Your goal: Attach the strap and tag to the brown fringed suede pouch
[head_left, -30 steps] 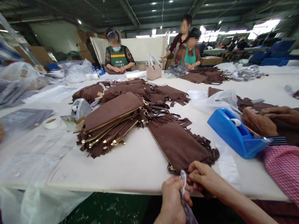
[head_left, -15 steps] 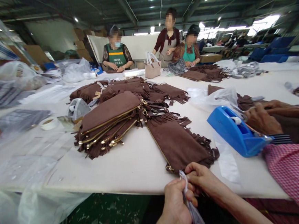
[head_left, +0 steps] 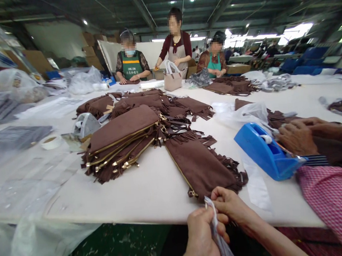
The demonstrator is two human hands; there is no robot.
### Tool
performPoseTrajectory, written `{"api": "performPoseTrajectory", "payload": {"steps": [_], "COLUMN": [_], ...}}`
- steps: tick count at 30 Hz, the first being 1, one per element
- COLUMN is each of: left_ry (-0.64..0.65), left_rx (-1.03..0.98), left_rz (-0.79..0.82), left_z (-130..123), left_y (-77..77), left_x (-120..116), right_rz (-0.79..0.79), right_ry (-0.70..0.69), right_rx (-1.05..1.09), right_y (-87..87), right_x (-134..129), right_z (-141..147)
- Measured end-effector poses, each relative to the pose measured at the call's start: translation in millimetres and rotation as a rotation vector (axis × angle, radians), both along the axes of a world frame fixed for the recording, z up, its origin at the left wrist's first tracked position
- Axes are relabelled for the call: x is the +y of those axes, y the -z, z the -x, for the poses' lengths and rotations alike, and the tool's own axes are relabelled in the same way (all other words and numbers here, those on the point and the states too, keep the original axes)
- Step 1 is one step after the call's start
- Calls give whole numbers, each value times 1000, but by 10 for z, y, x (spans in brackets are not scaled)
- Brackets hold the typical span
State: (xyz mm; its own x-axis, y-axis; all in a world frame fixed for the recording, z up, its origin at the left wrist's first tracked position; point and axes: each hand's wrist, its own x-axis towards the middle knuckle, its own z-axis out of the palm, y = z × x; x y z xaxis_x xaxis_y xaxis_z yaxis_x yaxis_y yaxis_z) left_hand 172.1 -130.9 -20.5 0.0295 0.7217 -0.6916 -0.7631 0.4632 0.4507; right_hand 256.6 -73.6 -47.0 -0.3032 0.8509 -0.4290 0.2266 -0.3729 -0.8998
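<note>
Left hand (head_left: pixel 201 236) and right hand (head_left: pixel 229 208) are both pinched onto the same clear plastic bag (head_left: pixel 216 229), right at the near edge of the bench (head_left: pixel 152 188). Just past my fingers lies a brown fringed pouch (head_left: pixel 202 169); a blue tape dispenser (head_left: pixel 264 152) sits off to my right.

Your left hand (head_left: pixel 201 236) and right hand (head_left: pixel 229 206) pinch a thin, crumpled clear plastic sleeve (head_left: pixel 216 229) between their fingers at the near edge of the surface (head_left: pixel 152 188). The sleeve rises to a small peak between your thumbs and hangs down below the edge, creased and translucent. Just beyond your hands lies a flat brown suede pouch (head_left: pixel 200 167), set at a slant, with a gold zipper along its left side and fringe trailing off its right and far sides.
</note>
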Motion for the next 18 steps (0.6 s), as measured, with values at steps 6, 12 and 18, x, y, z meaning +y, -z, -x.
{"api": "performPoseTrajectory", "payload": {"steps": [6, 12, 18], "left_ry": [-17, -104, -142], "left_rx": [9, 75, 115], "left_rz": [14, -2, -60], "left_z": [-48, -81, -71], "left_y": [-1, 36, 151], "left_x": [-8, -26, -48], "right_rz": [-29, -50, -56], "right_ry": [-40, -99, -163], "right_rx": [-46, -66, -108], "right_y": [4, 27, -71], "right_x": [18, 6, -35], "right_z": [8, 1, -77]}}
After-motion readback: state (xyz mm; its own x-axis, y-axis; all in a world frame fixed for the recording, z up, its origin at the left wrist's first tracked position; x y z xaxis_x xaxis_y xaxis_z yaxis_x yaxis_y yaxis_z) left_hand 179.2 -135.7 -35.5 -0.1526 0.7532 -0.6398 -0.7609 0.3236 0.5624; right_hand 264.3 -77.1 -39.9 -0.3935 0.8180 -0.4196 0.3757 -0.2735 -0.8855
